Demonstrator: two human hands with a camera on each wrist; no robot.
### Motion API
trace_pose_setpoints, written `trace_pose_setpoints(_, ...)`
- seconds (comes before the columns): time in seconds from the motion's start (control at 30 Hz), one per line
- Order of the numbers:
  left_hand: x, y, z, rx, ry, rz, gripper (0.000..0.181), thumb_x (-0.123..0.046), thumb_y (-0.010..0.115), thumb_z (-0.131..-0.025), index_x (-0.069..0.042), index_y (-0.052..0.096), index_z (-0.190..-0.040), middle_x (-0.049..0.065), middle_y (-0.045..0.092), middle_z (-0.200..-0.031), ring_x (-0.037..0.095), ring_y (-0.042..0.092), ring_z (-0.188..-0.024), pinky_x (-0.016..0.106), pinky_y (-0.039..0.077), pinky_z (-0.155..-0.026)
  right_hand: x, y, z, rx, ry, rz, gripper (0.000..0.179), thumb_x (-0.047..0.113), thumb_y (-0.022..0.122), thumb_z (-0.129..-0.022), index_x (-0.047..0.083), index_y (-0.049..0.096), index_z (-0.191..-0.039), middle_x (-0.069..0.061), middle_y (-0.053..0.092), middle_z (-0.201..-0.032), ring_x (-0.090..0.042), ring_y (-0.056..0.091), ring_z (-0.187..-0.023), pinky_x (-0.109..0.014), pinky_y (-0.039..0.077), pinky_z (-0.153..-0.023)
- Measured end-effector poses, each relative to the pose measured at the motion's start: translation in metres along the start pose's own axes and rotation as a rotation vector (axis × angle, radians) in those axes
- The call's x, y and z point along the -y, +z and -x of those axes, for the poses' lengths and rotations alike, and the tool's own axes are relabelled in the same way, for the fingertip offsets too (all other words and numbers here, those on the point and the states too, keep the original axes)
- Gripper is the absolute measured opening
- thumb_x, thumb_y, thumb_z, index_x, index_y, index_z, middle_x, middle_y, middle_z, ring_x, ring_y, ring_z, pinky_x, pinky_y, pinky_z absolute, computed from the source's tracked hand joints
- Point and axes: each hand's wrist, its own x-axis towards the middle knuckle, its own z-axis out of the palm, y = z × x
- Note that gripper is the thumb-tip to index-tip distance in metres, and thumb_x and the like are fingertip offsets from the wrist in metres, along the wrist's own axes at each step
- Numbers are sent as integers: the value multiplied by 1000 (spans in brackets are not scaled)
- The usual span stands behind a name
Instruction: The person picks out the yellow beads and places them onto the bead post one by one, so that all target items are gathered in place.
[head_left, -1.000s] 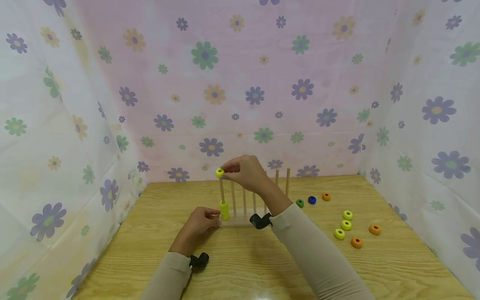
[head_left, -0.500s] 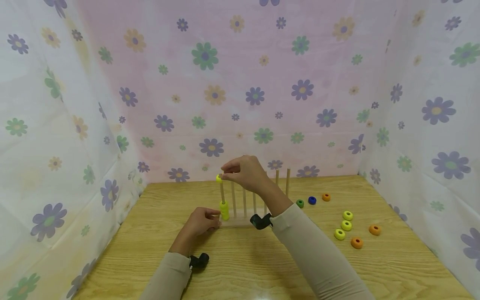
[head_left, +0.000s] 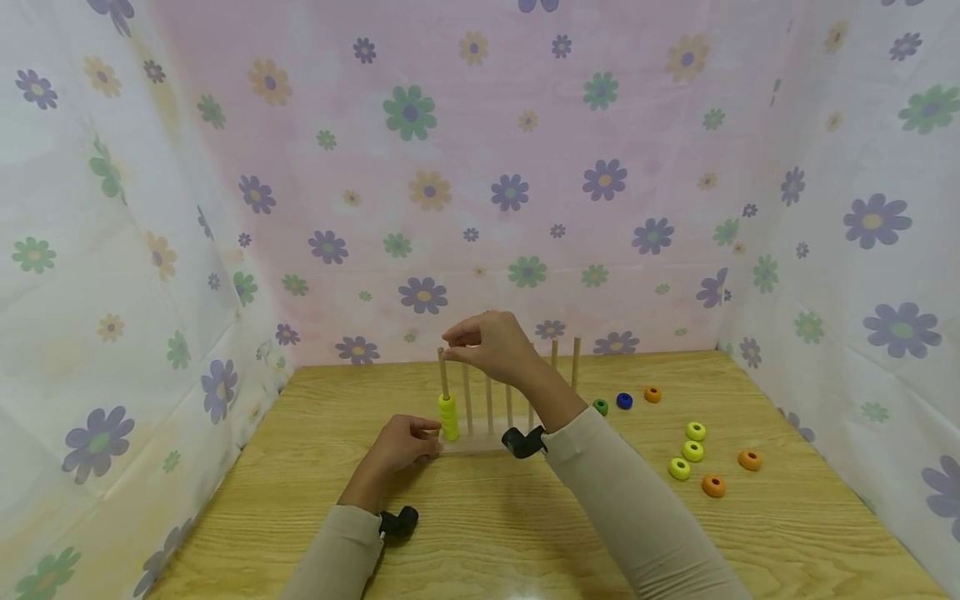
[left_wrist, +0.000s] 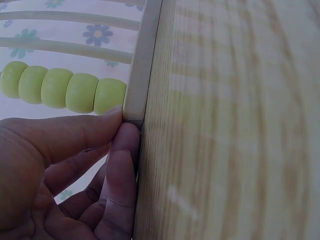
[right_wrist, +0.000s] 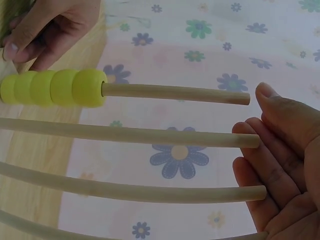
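A wooden peg rack (head_left: pixel 474 445) with a row of upright pegs stands on the table. Several yellow beads (left_wrist: pixel 55 89) are stacked at the foot of its leftmost peg (right_wrist: pixel 175 93), whose upper part is bare. My left hand (head_left: pixel 403 443) pinches the left end of the rack's base, thumb on top and fingers below, as the left wrist view shows. Up at the peg tops, my right hand (head_left: pixel 491 343) holds nothing; its thumb and fingers are apart in the right wrist view, right beside the tips of the pegs.
Right of the rack lie a green bead (head_left: pixel 600 407), a blue bead (head_left: pixel 624 401) and an orange bead (head_left: pixel 652 394). Nearer are three yellow beads (head_left: pixel 692 451) and two orange beads (head_left: pixel 749 459). Flowered cloth (head_left: pixel 480 208) walls the wooden table (head_left: pixel 525 533) at back and sides.
A yellow bead pinched by my right hand at the leftmost peg's top has been let go and dropped down onto the stack. My left hand has stayed at the base.
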Motion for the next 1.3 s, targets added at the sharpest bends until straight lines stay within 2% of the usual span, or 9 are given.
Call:
trace_pose_setpoints(0.27, -1, -1, 2, 4, -5, 3, 41, -11, 78, -93, -3, 70, -132, 8, 76, -101, 17, 73, -80, 35, 63, -72, -5, -9, 6, -21, -35, 13, 28, 29, 82, -91, 19, 79, -116, 4, 77, -114, -12, 74, -104, -41, 61, -93)
trace_pose_setpoints(0.53, 0, 0, 2, 1, -5, 18, 41, -9, 77, -93, -2, 70, -133, 9, 75, -103, 17, 74, -81, 35, 63, -73, -17, -23, 20, -69, -98, 75, 27, 28, 82, -91, 18, 79, -115, 3, 77, -112, -13, 73, -105, -39, 61, -93)
trace_pose_setpoints(0.77, -1, 1, 3, -5, -9, 14, 41, -9, 78, -92, -3, 71, -132, 10, 74, -103, 17, 72, -79, 34, 62, -72, -25, -34, 34, -95, -97, 104, 29, 30, 82, -91, 19, 78, -117, 2, 76, -114, -14, 72, -106, -42, 61, -91)
trace_pose_setpoints(0.97, 0, 1, 2, 2, -1, 26, 41, -9, 77, -93, -3, 70, -132, 9, 75, -103, 17, 73, -80, 35, 63, -72, -32, -43, 45, -150, -115, 128, 25, 30, 82, -91, 22, 79, -115, 3, 77, -113, -15, 72, -103, -42, 62, -83)
trace_pose_setpoints(1.2, 1, 1, 1, 3, 4, 35, 40, -7, 76, -93, -1, 70, -132, 9, 75, -101, 17, 73, -79, 35, 63, -71, -41, -52, 54, -200, -136, 110, 27, 30, 83, -90, 22, 79, -115, 5, 76, -114, -11, 72, -103, -41, 60, -93)
trace_pose_setpoints(1.3, 1, 1, 1, -1, -3, 28, 39, -8, 76, -94, -2, 70, -132, 9, 75, -101, 17, 73, -79, 34, 63, -71, -45, -55, 58, -221, -158, 131, 26, 30, 83, -91, 22, 79, -116, 7, 76, -114, -11, 71, -100, -39, 61, -86)
